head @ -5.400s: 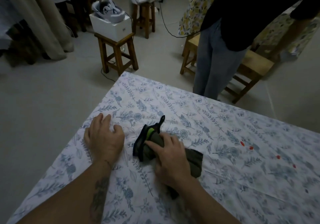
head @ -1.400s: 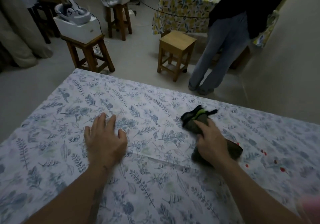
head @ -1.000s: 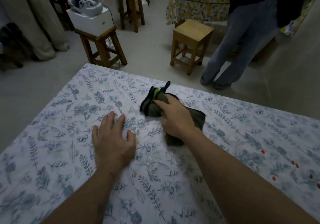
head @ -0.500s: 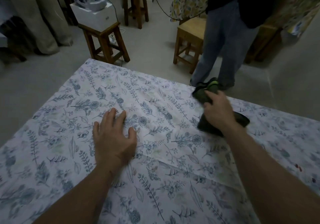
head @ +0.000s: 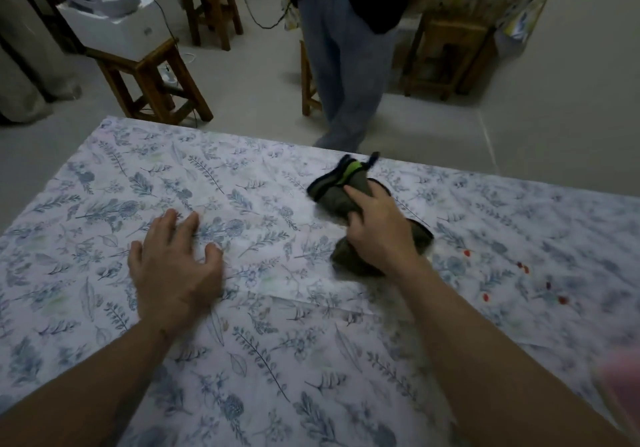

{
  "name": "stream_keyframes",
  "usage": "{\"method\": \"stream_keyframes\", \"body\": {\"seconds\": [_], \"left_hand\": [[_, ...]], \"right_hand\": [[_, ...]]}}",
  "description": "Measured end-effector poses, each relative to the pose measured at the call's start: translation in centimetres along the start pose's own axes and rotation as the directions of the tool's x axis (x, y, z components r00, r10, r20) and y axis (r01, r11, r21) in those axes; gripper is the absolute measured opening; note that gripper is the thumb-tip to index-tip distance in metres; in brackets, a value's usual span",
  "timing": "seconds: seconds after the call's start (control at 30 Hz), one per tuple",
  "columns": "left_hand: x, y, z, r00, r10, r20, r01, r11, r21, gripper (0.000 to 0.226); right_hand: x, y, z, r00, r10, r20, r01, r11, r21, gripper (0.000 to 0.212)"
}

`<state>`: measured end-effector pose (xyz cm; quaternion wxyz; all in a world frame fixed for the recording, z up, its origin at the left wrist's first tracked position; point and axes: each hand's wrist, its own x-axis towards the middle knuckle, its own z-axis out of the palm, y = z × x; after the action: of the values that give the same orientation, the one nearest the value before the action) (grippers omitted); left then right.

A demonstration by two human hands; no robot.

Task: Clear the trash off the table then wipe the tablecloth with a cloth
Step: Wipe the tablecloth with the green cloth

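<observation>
Head view: wiping in hand, cloth under the right palm near the far edge.

The right hand [head: 381,235] presses down on the bunched dark-green cloth [head: 341,188], fingers curled over it, toward one o'clock on the floral tablecloth [head: 277,360]; the left hand [head: 175,266] lies flat with fingers spread at ten o'clock, pinning the fabric. No trash shows on the table, so the clearing step looks done. The likely risks: a stroke pushed on toward twelve o'clock could carry the cloth off the near-lying far edge, and a hard drag could ruck the thin tablecloth along the crease between the arms if the left hand lifts. Small red specks [head: 523,268] at three o'clock may be stains or print, impossible to tell, and could smear.
</observation>
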<state>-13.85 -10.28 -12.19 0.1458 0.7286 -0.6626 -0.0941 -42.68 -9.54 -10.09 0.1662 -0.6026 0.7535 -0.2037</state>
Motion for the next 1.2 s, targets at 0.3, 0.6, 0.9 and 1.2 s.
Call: {"method": "stream_keyframes", "body": {"seconds": [0.3,0.6,0.9,1.2], "left_hand": [[0.0,-0.5,0.1,0.998,0.062,0.005,-0.062,0.998,0.015,0.065],[-0.4,0.5,-1.2,0.975,0.179,0.134,-0.182,0.983,0.004,0.049],[-4.8,14.1,2.2,0.98,0.072,0.187,0.045,0.831,-0.554,0.056],[-5.5,15.6,5.3,0.992,0.129,-0.008,-0.129,0.974,-0.184,0.057]], "right_hand": [[-7.2,3.6,-4.3,0.958,0.286,-0.02,-0.286,0.958,-0.005,0.042],[-18.1,-3.3,-0.2,0.973,0.169,0.155,-0.172,0.985,0.003,0.05],[-15.9,0.2,-1.7,0.972,0.018,0.236,0.02,0.987,-0.16,0.06],[-10.1,14.8,-8.6,0.945,0.317,-0.085,-0.328,0.929,-0.174,0.057]]}}
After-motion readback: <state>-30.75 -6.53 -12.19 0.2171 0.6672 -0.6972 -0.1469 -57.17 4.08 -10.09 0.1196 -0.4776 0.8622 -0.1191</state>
